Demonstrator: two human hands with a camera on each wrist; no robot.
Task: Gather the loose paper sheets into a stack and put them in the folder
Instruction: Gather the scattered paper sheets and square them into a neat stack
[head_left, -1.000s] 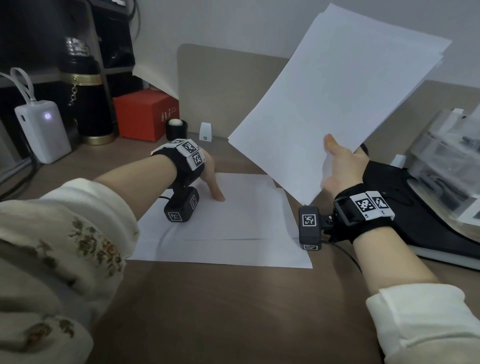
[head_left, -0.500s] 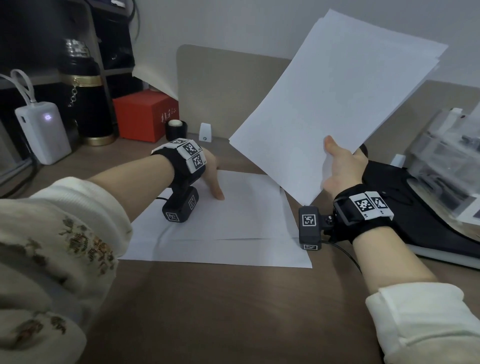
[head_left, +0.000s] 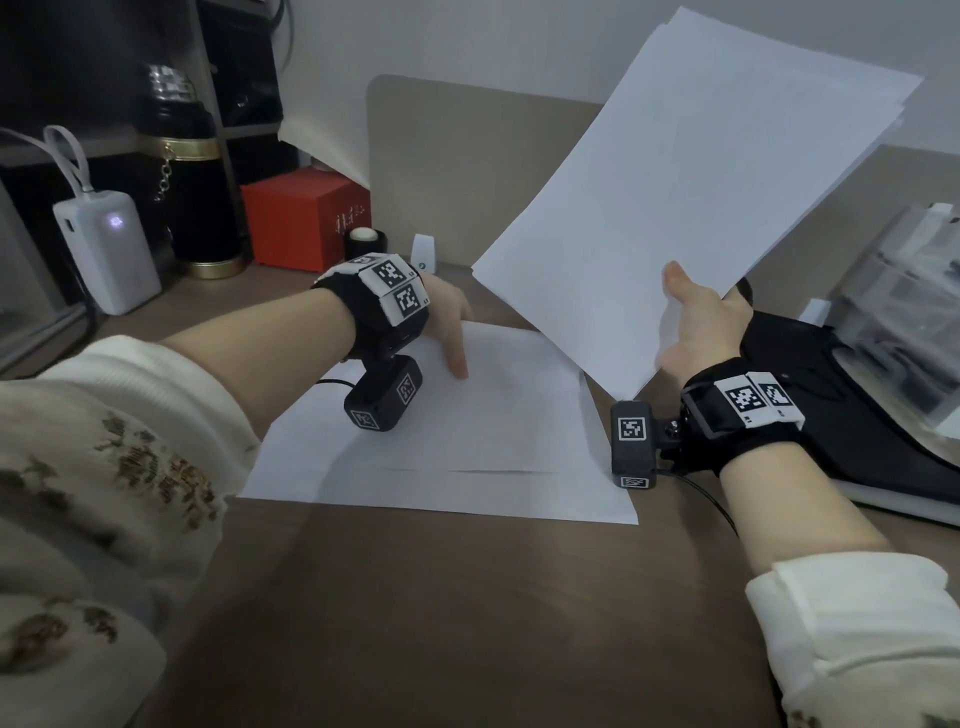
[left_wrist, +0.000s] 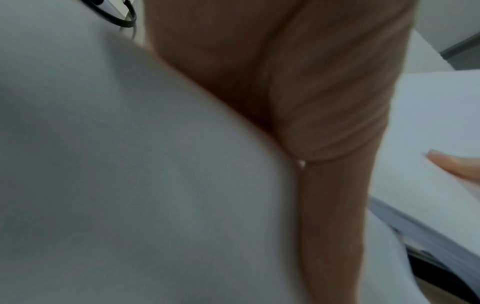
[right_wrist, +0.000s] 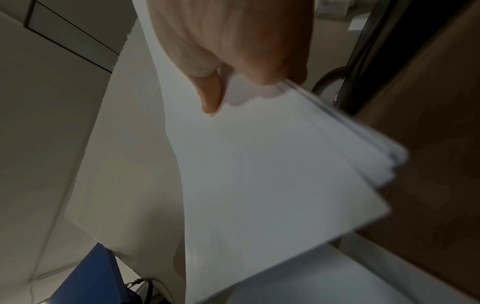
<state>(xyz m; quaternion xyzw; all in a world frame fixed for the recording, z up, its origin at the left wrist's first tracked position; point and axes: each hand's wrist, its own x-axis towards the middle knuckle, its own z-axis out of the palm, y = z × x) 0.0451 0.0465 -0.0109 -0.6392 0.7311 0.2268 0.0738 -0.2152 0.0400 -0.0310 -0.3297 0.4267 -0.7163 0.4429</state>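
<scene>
On the worktop (head_left: 467, 613), two overlapping loose sheets (head_left: 483, 426) are pressed flat by the left hand (head_left: 447, 322), its fingers (head_left: 457, 358) extended and clamped on nothing. A fanned sheaf of gathered sheets (head_left: 691, 192) is held aloft by the right hand (head_left: 701, 322), thumb and fingers pinched on its lower corner. A dark folder (head_left: 841, 410) lies to the right. The paper is judged light, limp and slippery; the flat sheets would best be slid to an edge and pinched there, since the sheaf is likely to splay further.
</scene>
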